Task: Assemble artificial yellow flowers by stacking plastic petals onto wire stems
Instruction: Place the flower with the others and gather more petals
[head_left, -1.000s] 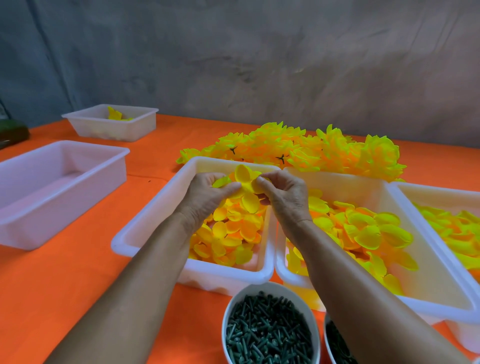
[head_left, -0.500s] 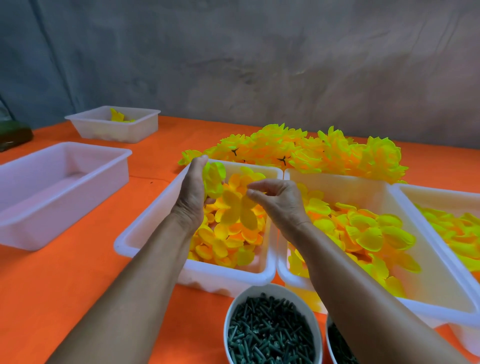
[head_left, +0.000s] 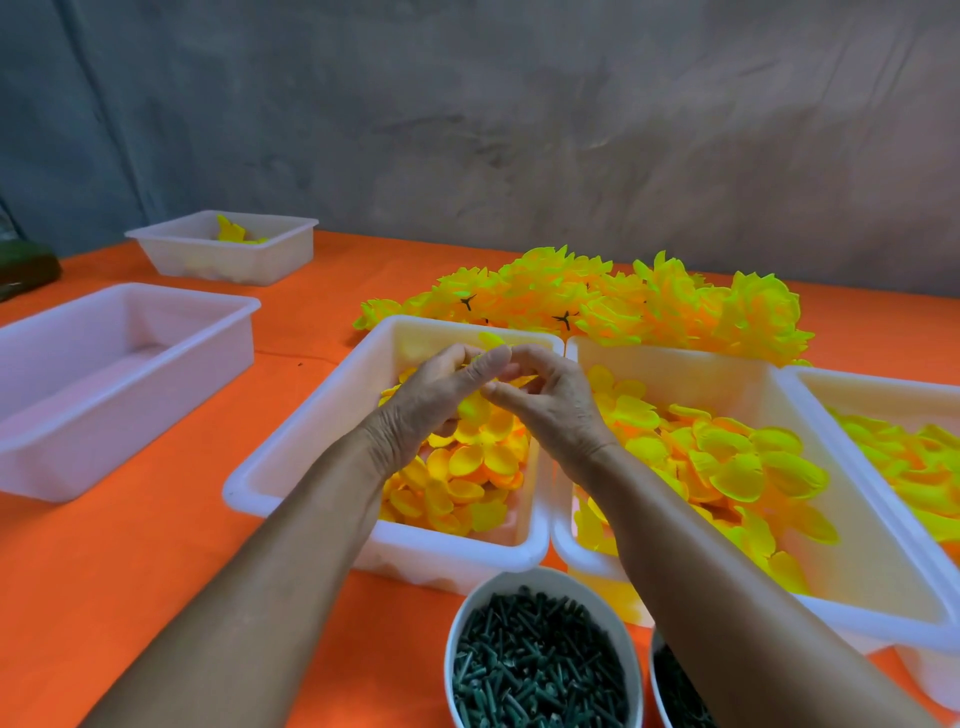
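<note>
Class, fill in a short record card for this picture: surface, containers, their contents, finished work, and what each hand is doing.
Surface: orange table
Tray under hands: small yellow-orange petals
Next tray: larger yellow petals
Bowl: dark green pieces
Finished work: pile of yellow flowers behind the trays
Left hand: fingers curled, meeting the right above the tray
Right hand: fingers curled at the same spot; what they pinch is hidden

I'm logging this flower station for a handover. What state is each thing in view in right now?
Left hand: pinching a yellow petal piece.
Right hand: fingertips meeting the left hand's, on the same piece.
Small-petal tray: partly filled.
Larger-petal tray: partly filled.
Long white tray: nothing visible inside.
Bowl of green pieces: nearly full.
Finished flowers: piled behind the trays.
</note>
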